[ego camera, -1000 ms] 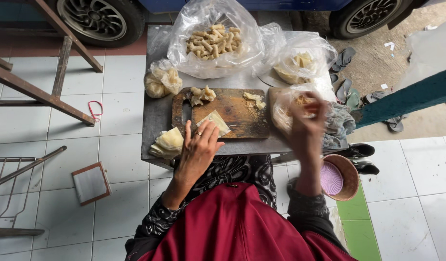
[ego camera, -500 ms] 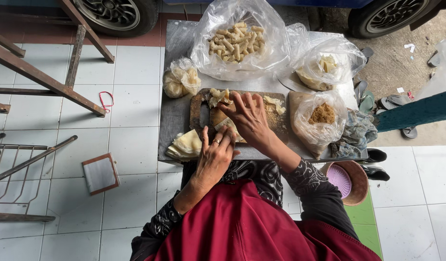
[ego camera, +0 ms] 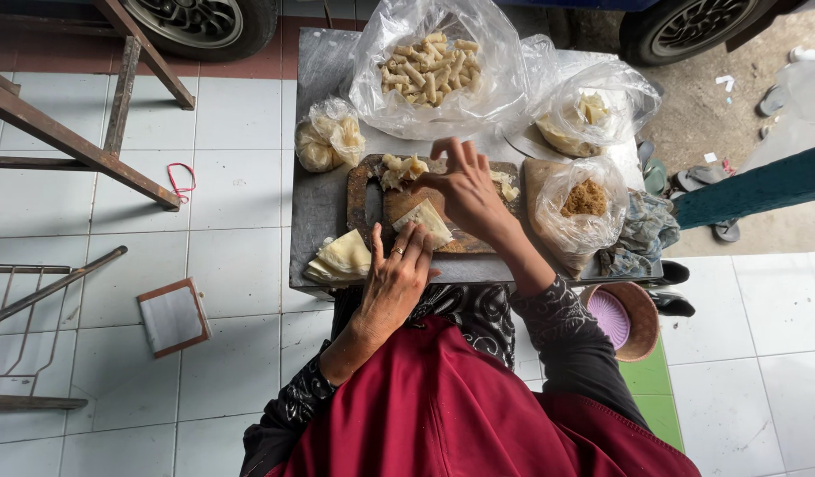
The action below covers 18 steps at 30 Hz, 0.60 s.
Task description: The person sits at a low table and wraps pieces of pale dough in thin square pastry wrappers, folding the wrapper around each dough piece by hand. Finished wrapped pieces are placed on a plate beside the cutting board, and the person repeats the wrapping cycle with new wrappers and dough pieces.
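A wooden cutting board (ego camera: 372,199) lies on a small grey table (ego camera: 314,212). On it sits a pale folded wrapper (ego camera: 425,219); the fingertips of my left hand (ego camera: 397,276) rest on its near edge. My right hand (ego camera: 467,185) hovers over the board's far side, fingers pinched beside a small heap of pale pieces (ego camera: 400,170); what it pinches is too small to tell. A stack of pale wrappers (ego camera: 341,258) lies at the table's near left corner. A clear bag of brown filling (ego camera: 584,201) stands open to the right.
A large clear bag of finished rolls (ego camera: 429,66) stands at the table's far side, with a knotted small bag (ego camera: 328,137) left and another bag (ego camera: 588,115) right. A round bowl (ego camera: 626,318) sits on the floor right. Wooden frames (ego camera: 80,146) and car wheels (ego camera: 200,22) lie beyond.
My right hand came from the filling bag at the right to the cutting board, then reached further to its far side. My left hand stayed on the wrapper.
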Each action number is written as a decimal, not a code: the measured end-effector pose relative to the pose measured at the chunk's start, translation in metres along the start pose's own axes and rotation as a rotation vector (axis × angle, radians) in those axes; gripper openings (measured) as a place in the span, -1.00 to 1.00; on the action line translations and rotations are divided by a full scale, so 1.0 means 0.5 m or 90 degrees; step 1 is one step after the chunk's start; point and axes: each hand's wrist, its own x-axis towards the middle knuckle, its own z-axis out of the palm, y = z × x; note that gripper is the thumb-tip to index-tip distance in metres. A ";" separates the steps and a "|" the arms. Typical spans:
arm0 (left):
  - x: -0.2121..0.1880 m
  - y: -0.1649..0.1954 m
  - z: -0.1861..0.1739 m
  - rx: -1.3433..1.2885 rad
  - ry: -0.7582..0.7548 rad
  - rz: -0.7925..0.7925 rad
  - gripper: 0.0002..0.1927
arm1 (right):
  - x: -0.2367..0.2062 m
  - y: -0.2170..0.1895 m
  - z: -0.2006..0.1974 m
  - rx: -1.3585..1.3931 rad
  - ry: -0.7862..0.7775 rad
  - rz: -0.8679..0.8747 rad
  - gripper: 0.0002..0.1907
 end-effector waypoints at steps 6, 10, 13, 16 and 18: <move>-0.011 0.001 -0.003 0.020 0.010 -0.005 -0.46 | -0.052 -0.007 -0.013 0.007 -0.025 0.026 -0.27; -0.016 0.000 0.006 -0.001 0.031 -0.009 -0.44 | -0.077 -0.012 0.006 0.023 -0.029 0.044 -0.40; -0.011 0.002 0.015 -0.012 0.015 -0.021 -0.45 | -0.098 -0.011 0.014 0.015 -0.007 0.034 -0.35; -0.004 0.004 0.021 -0.020 0.018 -0.025 -0.43 | -0.130 -0.019 0.018 -0.128 0.079 -0.057 -0.37; -0.003 0.007 0.022 -0.012 0.031 -0.019 -0.38 | -0.142 -0.019 0.019 -0.191 0.062 -0.071 -0.36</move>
